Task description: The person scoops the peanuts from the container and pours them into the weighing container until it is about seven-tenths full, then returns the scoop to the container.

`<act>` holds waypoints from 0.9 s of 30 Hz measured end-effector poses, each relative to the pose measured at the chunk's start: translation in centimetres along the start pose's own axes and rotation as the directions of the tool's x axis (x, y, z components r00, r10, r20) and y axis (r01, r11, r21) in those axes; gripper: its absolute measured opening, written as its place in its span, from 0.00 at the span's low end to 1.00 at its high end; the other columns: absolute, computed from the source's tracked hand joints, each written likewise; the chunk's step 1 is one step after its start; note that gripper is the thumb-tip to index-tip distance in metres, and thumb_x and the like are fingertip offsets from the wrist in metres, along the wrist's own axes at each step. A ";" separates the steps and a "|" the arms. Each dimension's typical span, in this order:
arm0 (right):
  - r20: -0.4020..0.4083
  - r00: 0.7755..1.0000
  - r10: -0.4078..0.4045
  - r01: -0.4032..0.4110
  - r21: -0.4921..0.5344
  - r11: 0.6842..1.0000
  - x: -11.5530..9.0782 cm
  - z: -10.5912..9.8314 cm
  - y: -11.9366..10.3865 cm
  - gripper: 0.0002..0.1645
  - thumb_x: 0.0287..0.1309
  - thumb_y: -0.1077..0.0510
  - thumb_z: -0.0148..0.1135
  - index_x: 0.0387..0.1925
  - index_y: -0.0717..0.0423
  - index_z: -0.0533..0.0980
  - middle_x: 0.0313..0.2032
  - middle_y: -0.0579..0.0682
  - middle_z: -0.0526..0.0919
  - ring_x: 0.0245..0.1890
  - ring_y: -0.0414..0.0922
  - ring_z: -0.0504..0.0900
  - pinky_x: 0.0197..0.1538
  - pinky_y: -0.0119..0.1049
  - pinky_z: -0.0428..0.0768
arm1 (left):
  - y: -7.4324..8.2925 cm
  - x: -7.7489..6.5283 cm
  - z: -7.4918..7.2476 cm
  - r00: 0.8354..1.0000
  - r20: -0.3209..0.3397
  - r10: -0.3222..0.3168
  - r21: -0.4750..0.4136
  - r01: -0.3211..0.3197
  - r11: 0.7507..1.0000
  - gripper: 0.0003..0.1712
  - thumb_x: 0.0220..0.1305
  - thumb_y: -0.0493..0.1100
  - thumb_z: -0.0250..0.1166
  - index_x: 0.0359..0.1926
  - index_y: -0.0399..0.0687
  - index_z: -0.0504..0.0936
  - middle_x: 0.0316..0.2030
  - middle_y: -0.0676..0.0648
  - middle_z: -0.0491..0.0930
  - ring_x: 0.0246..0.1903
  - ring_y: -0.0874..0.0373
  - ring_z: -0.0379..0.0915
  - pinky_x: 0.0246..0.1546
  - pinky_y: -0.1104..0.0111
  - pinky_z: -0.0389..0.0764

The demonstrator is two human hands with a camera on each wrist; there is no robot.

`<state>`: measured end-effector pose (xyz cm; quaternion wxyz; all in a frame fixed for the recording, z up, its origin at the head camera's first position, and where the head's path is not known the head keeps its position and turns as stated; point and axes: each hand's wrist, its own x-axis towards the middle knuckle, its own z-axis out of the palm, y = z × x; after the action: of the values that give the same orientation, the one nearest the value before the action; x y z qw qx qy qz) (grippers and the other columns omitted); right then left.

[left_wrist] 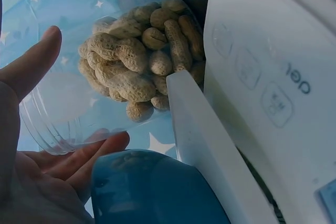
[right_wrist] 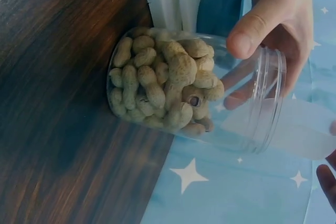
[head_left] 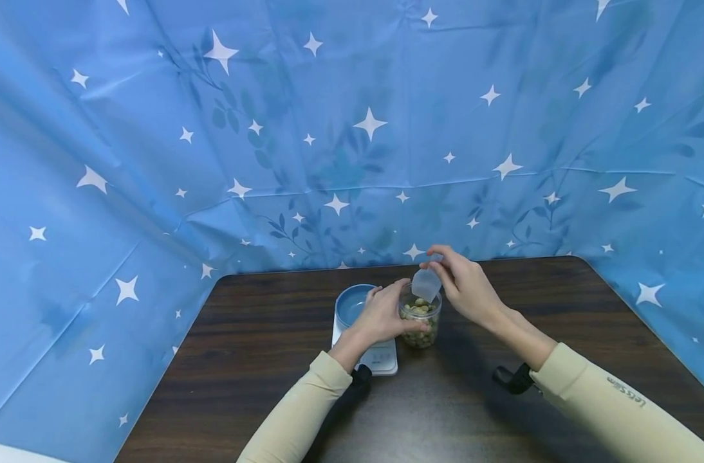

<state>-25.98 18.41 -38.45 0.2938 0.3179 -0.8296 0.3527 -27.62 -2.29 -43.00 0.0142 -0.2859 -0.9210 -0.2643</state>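
Note:
A clear plastic jar (head_left: 436,323) with unshelled peanuts (right_wrist: 168,82) in its lower part stands upright on the table. My left hand (head_left: 382,316) holds it near the rim, thumb on the near side and fingers beyond. At the jar's mouth, my right hand (head_left: 470,290) pinches the handle of a translucent white scoop (head_left: 426,285). The scoop's bowl tilts down, its lower end inside the opening above the peanuts. In the right wrist view only a few fingertips (right_wrist: 326,182) of that hand show beside the scoop.
Left of the jar stands a white kitchen scale (head_left: 383,361) with a blue bowl (head_left: 346,307) on it. Both are close to the left hand. The dark wooden table (head_left: 259,328) ends at a blue star-patterned curtain (head_left: 352,161).

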 end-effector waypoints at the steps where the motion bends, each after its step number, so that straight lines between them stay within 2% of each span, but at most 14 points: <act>1: 0.008 1.000 -0.018 0.019 -0.016 1.000 0.0 0.0 0.0 0.15 0.72 0.70 0.57 0.58 0.61 0.74 0.43 0.53 0.88 0.36 0.47 0.87 0.30 0.38 0.78 | 0.0 0.0 0.0 1.000 0.002 0.001 -0.001 -0.001 1.000 0.57 0.55 0.65 0.77 0.77 0.46 0.62 0.66 0.48 0.75 0.63 0.56 0.72 0.70 0.44 0.58; 7: 0.046 0.994 -0.102 0.106 -0.077 0.991 -0.1 0.3 0.3 0.18 0.69 0.71 0.61 0.59 0.62 0.75 0.44 0.52 0.87 0.38 0.46 0.86 0.33 0.41 0.79 | -0.2 0.1 0.0 1.000 -0.001 0.014 -0.043 -0.014 0.999 0.55 0.56 0.62 0.78 0.77 0.46 0.62 0.66 0.47 0.75 0.63 0.55 0.72 0.70 0.44 0.57; 12: 0.078 0.988 -0.134 0.140 -0.068 0.988 0.0 0.5 0.8 0.18 0.68 0.71 0.62 0.58 0.62 0.77 0.44 0.52 0.87 0.37 0.46 0.86 0.32 0.40 0.79 | -0.3 0.1 0.1 1.000 0.000 0.015 -0.053 -0.015 0.998 0.55 0.56 0.61 0.78 0.76 0.46 0.63 0.65 0.47 0.76 0.61 0.55 0.74 0.70 0.45 0.58; 15: 0.146 0.983 -0.111 0.118 -0.042 0.992 0.2 0.6 1.2 0.15 0.71 0.69 0.60 0.57 0.59 0.77 0.43 0.51 0.87 0.37 0.45 0.86 0.33 0.39 0.80 | -0.3 0.1 0.1 1.000 -0.004 0.013 -0.050 -0.013 0.999 0.56 0.55 0.62 0.78 0.76 0.45 0.63 0.64 0.47 0.77 0.60 0.55 0.74 0.69 0.45 0.59; 20: 0.257 0.966 -0.032 0.030 0.013 0.999 0.2 1.1 1.6 0.11 0.76 0.65 0.56 0.54 0.55 0.79 0.43 0.48 0.86 0.38 0.42 0.85 0.38 0.40 0.82 | -0.4 0.0 0.0 1.000 -0.011 0.027 -0.054 -0.027 0.998 0.55 0.55 0.63 0.78 0.76 0.48 0.64 0.65 0.47 0.76 0.60 0.57 0.74 0.67 0.44 0.61; 23: 0.248 0.969 -0.009 0.006 0.015 1.000 0.1 1.8 1.7 0.10 0.76 0.64 0.56 0.52 0.55 0.80 0.42 0.48 0.86 0.37 0.41 0.85 0.38 0.41 0.82 | -0.4 0.0 -0.1 0.999 -0.006 0.034 -0.062 -0.034 0.997 0.54 0.55 0.62 0.78 0.76 0.48 0.64 0.66 0.47 0.75 0.60 0.56 0.74 0.67 0.44 0.61; 27: 0.179 0.984 -0.006 0.013 -0.038 0.999 0.1 2.8 1.6 0.08 0.75 0.63 0.58 0.50 0.56 0.81 0.38 0.47 0.87 0.30 0.39 0.83 0.33 0.38 0.80 | -0.4 -0.2 -0.1 1.000 0.000 0.031 -0.053 -0.031 0.998 0.54 0.57 0.62 0.78 0.77 0.48 0.63 0.69 0.48 0.73 0.62 0.56 0.72 0.68 0.45 0.61</act>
<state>-27.94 17.14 -40.60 0.2258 0.3463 -0.8578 0.3053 -27.73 -2.72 -43.12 0.0103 -0.3007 -0.9090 -0.2884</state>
